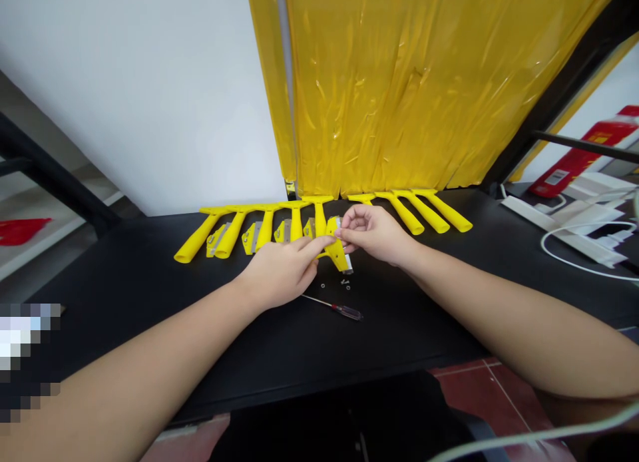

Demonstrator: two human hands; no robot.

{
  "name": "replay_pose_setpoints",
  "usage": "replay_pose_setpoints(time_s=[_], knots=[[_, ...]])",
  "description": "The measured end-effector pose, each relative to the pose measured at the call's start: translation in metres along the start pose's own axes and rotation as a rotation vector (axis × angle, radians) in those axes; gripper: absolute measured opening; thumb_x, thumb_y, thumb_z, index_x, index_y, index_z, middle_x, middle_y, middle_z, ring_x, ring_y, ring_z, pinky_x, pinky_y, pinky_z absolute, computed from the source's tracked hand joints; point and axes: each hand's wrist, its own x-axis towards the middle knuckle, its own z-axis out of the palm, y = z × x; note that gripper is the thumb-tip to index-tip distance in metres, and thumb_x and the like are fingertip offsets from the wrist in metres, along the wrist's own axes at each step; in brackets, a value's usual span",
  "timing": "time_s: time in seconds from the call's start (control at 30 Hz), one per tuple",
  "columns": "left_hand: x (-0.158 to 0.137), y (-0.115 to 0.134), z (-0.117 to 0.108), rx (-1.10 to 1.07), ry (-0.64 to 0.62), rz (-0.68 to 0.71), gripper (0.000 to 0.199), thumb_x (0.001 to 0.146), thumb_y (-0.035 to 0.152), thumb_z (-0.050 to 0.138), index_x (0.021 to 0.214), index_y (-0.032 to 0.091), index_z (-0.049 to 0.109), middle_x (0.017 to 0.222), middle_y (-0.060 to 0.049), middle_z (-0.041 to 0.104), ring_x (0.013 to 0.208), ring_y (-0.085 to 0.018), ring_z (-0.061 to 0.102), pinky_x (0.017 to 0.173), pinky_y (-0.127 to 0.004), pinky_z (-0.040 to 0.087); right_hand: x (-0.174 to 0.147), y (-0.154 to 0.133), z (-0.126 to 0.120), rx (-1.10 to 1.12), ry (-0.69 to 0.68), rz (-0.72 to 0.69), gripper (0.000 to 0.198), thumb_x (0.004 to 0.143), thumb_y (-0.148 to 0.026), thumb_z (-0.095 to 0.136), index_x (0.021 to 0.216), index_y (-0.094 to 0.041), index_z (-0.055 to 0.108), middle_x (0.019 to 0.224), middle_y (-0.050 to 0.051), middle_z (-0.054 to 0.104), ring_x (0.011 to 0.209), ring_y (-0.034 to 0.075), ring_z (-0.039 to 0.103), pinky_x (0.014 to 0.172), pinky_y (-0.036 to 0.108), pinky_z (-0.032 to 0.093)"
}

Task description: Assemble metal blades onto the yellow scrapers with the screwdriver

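Observation:
My left hand [284, 269] is closed around a yellow scraper [337, 252], its head turned up toward me and a metal blade edge showing along its right side. At the upper end of that head, the thumb and fingers of my right hand [377, 232] are pinched together; whatever lies between the fingertips is too small to make out. Just below the head, a few small screws and washers [345, 282] are scattered on the black table [279, 355]. Nearby lies a screwdriver [346, 311] with a dark translucent handle, its shaft tip hidden near my left hand.
Several yellow scraper handles [194, 239] stand in a row along the back, some with yellow head plates [249, 237] between them. More handles [424, 212] lie right of my hands. A white power strip [564, 229] with cables and a red bottle [584, 152] are at far right.

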Motion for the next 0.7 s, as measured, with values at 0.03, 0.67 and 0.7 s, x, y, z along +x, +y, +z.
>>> replay_pose_setpoints(time_s=[0.03, 0.67, 0.7], knots=[[0.0, 0.0, -0.001, -0.001, 0.001, 0.007, 0.047, 0.105, 0.029, 0.043, 0.151, 0.029, 0.051, 0.126, -0.005, 0.076, 0.093, -0.026, 0.078, 0.068, -0.037, 0.057, -0.001, -0.001, 0.001, -0.025, 0.009, -0.005, 0.046, 0.067, -0.04, 0.096, 0.081, -0.02, 0.057, 0.066, -0.001, 0.067, 0.063, 0.016, 0.07, 0.06, 0.03, 0.064], [-0.001, -0.004, 0.002, 0.048, 0.149, 0.078, 0.046, 0.105, 0.028, 0.045, 0.151, 0.026, 0.055, 0.111, -0.005, 0.077, 0.082, -0.021, 0.073, 0.059, -0.032, 0.047, -0.002, -0.001, -0.015, 0.025, -0.205, 0.145, 0.04, 0.069, -0.035, 0.097, 0.086, -0.016, 0.067, 0.071, 0.0, 0.071, 0.064, 0.012, 0.069, 0.064, 0.024, 0.064], [-0.001, -0.005, 0.002, 0.059, 0.15, 0.097, 0.049, 0.105, 0.026, 0.045, 0.153, 0.029, 0.053, 0.107, -0.004, 0.076, 0.079, -0.02, 0.072, 0.058, -0.031, 0.046, -0.003, -0.001, -0.015, 0.038, -0.208, 0.134, 0.04, 0.068, -0.035, 0.098, 0.086, -0.016, 0.067, 0.07, 0.0, 0.071, 0.064, 0.012, 0.07, 0.064, 0.024, 0.064]])
